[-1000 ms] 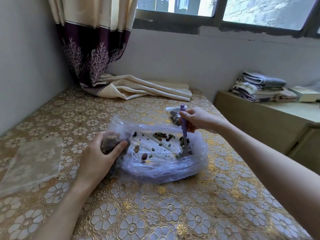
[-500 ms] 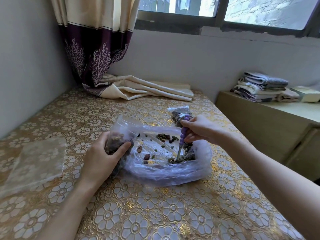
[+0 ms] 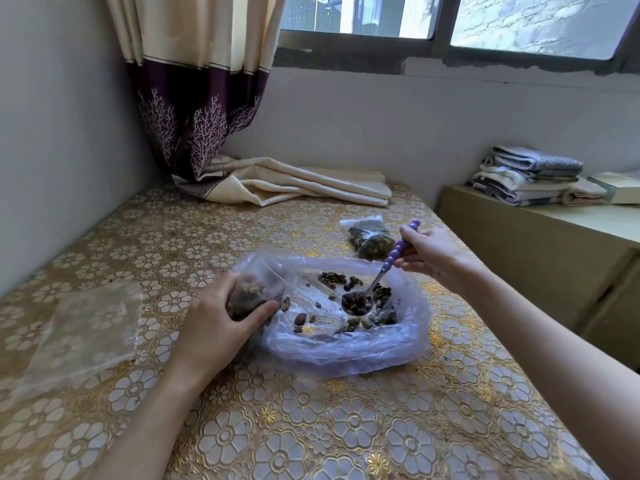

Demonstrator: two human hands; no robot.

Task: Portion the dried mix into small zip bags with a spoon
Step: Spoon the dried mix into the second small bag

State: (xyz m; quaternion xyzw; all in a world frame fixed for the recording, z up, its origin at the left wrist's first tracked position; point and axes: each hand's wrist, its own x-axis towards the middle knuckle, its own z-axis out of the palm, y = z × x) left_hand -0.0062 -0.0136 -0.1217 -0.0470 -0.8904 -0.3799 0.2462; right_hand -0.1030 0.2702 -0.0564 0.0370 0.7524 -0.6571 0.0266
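A large clear plastic bag (image 3: 346,355) lies open on the table, with scattered dried mix (image 3: 332,278) inside. My left hand (image 3: 214,323) grips a small zip bag (image 3: 252,292) partly filled with mix at the big bag's left edge, its mouth upward. My right hand (image 3: 433,254) holds a spoon (image 3: 377,275) with a purple beaded handle. The spoon bowl is loaded with mix and hovers just above the big bag's contents. A filled small bag (image 3: 370,239) lies behind, near my right hand.
A stack of empty zip bags (image 3: 83,330) lies at the left on the gold floral tablecloth (image 3: 311,427). A curtain and folded cream cloth (image 3: 298,185) lie at the back. A low cabinet (image 3: 540,258) with folded towels stands beyond the table's right edge.
The spoon went from upright, digging in the mix, to tilted and lifted with a full bowl. My right hand moved right and back. My left hand kept holding the small bag.
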